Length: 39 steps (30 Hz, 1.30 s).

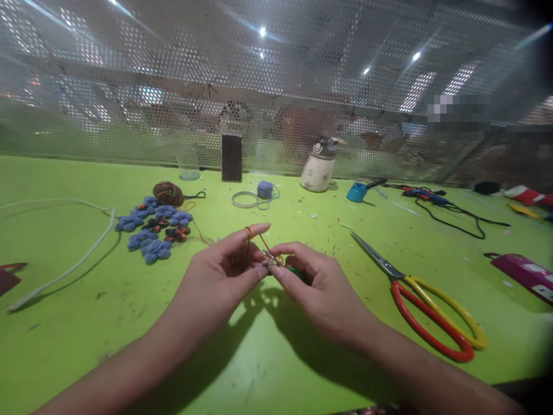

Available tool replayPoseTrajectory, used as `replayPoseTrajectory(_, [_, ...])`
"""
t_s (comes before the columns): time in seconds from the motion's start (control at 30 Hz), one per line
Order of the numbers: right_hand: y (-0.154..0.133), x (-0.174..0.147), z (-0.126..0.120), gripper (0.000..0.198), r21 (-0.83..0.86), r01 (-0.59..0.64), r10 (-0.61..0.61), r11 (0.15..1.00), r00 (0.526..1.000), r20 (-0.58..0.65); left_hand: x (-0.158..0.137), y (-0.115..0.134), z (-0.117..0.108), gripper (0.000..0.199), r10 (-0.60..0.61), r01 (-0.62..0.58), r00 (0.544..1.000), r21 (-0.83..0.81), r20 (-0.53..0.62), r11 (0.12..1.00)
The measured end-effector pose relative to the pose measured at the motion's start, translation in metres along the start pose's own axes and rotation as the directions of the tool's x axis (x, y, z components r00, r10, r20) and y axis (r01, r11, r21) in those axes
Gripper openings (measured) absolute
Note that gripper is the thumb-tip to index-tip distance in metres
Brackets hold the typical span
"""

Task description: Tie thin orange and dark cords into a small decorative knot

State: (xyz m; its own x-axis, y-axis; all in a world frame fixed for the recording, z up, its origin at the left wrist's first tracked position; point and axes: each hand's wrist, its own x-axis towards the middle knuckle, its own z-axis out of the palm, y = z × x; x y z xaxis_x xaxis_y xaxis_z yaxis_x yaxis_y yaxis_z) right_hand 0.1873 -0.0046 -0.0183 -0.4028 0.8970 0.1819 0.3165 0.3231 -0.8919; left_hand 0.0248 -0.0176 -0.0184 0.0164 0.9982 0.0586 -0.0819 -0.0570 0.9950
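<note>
My left hand point(220, 271) pinches a small, mostly hidden piece of crochet point(272, 264) between thumb and fingers. Orange-brown yarn point(265, 243) loops round its raised index finger and slants down to the piece. Closed round a crochet hook with a green handle point(295, 273), my right hand point(322, 279) meets the left at the fingertips. The hook's metal tip is at the stitches. Left of my hands lie several blue crochet flowers point(155, 249) and dark multicoloured ones point(177, 233). Behind them sits a dark variegated yarn ball point(167, 193), with an orange strand running towards my left hand.
Large scissors point(400, 276) with red and yellow handles lie at right, near a purple object point(522, 275). Farther back are a phone point(231, 158), blue yarn point(265, 189), a bottle point(318, 167), a blue pot point(357, 192) and a corded blue tool point(427, 197). A white cable point(93, 248) curves at left.
</note>
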Motion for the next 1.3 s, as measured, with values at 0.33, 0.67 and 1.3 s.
replayPoseTrajectory(0.33, [0.008, -0.002, 0.009, 0.011, 0.003, 0.039, -0.039, 0.999, 0.995, -0.096, -0.004, -0.002, 0.003, 0.051, 0.156, -0.156, 0.988, 0.224, 0.016, 0.962])
replayPoseTrajectory(0.67, [0.008, -0.003, 0.010, 0.010, 0.066, 0.008, -0.002, 0.998, 0.997, -0.082, -0.003, -0.002, 0.002, 0.054, 0.140, -0.143, 0.990, 0.191, 0.028, 0.971])
replayPoseTrajectory(1.3, [0.010, -0.009, 0.017, 0.012, 0.199, 0.077, -0.048, 0.977, 0.988, -0.148, -0.001, -0.007, -0.002, 0.042, -0.087, 0.085, 0.996, -0.208, -0.002, 0.974])
